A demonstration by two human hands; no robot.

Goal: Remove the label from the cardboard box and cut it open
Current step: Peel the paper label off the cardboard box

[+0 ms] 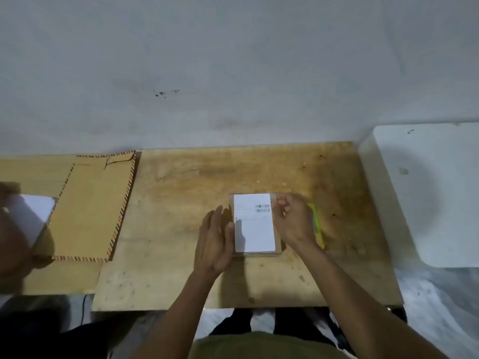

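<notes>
A small flat cardboard box (pixel 277 244) lies on the wooden table (pixel 181 229), its top almost covered by a white label (pixel 255 229) with barcodes near the upper right. My left hand (pixel 215 242) rests flat against the box's left side, fingers extended, thumb touching the label's left edge. My right hand (pixel 294 221) is at the box's upper right corner, fingers curled by the label's edge; whether it pinches the label I cannot tell. A yellow-green cutter (pixel 317 224) lies on the table just right of the right hand, partly hidden by it.
A large flattened cardboard sheet with striped edges (pixel 90 211) lies at the left. A blurred white object (pixel 28 216) sits at the far left. A white block (pixel 427 193) stands at the right. The wall (pixel 233 73) closes the table's far edge.
</notes>
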